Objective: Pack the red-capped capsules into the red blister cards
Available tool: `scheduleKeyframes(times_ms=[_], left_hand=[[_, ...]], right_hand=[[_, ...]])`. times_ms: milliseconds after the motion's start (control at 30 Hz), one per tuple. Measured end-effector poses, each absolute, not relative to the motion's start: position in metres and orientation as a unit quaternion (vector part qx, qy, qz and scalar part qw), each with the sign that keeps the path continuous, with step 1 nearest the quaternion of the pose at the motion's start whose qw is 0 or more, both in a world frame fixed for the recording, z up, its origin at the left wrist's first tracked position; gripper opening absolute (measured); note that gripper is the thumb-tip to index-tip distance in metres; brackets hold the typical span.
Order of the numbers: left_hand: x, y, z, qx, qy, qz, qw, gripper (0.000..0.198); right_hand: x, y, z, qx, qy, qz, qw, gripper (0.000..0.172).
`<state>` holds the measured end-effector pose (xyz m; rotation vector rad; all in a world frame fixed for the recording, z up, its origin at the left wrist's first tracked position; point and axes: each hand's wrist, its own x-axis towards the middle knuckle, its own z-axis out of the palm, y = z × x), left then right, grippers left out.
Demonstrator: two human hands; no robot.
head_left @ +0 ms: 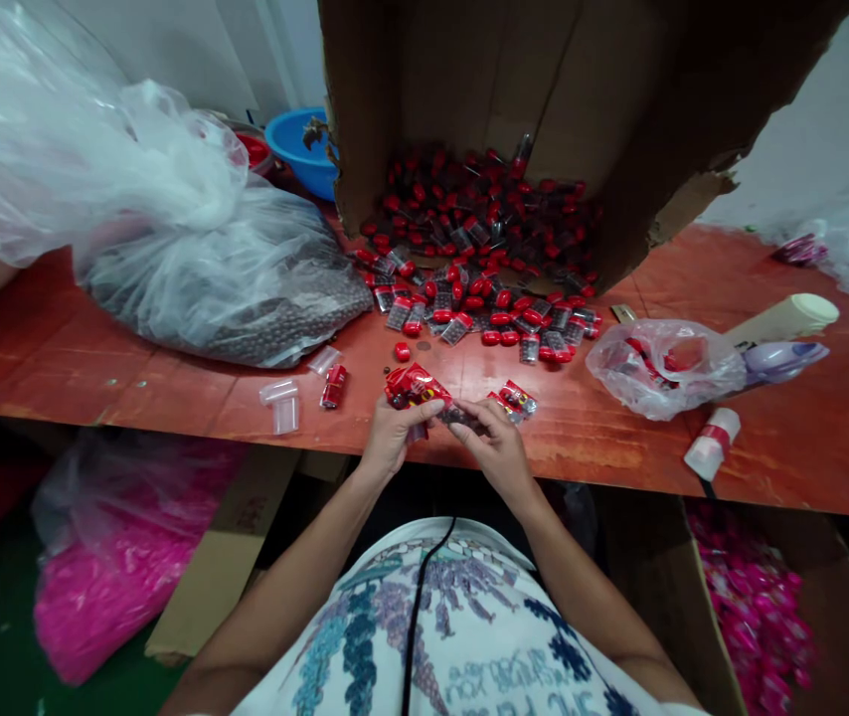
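Observation:
My left hand (389, 436) pinches a red printed packet (417, 383) just above the table's near edge. At the packet's right end, the closed fingers of my right hand (495, 438) grip a clear, dark-filled part; whether it is separate from the packet I cannot tell. Beyond my hands lies a loose red cap (402, 351). Another red printed packet (518, 398) rests just past my right hand. To the left are a red roll (333, 387) and clear empty containers (285, 408).
A large cardboard box (581, 109) lies open on its side, with red-capped clear containers (461, 298) spilling onto the red table (193, 388). A bulky bag of dark beads (246, 278) stands left. A crumpled plastic bag (655, 368) and white roll (713, 445) are right.

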<state>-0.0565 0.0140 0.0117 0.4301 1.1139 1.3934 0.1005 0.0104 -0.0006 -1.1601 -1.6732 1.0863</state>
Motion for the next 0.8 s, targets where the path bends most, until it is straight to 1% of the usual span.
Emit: scheduleKeyframes(times_ms=[133, 400, 533, 633, 700, 800], left_hand=[[-0.053, 0.011, 0.008, 0.181, 0.483, 0.613, 0.598, 0.030], [-0.055, 0.007, 0.008, 0.215, 0.468, 0.578, 0.633, 0.035], [-0.055, 0.008, 0.004, 0.249, 0.495, 0.574, 0.603, 0.025], [-0.056, 0.009, 0.005, 0.267, 0.518, 0.554, 0.594, 0.031], [-0.058, 0.009, 0.007, 0.281, 0.531, 0.530, 0.599, 0.036], [-0.059, 0.011, 0.009, 0.297, 0.541, 0.489, 0.616, 0.034]], right_hand=[[0.102, 0.010, 0.002, -0.456, -0.675, 0.416, 0.405, 0.032], [0.106, 0.014, -0.010, -0.432, -0.609, 0.506, 0.432, 0.030], [0.110, 0.013, -0.007, -0.438, -0.649, 0.474, 0.404, 0.032], [0.110, 0.013, -0.006, -0.437, -0.657, 0.472, 0.393, 0.032], [0.109, 0.012, -0.009, -0.435, -0.624, 0.508, 0.404, 0.038], [0.107, 0.011, -0.015, -0.421, -0.571, 0.564, 0.423, 0.051]])
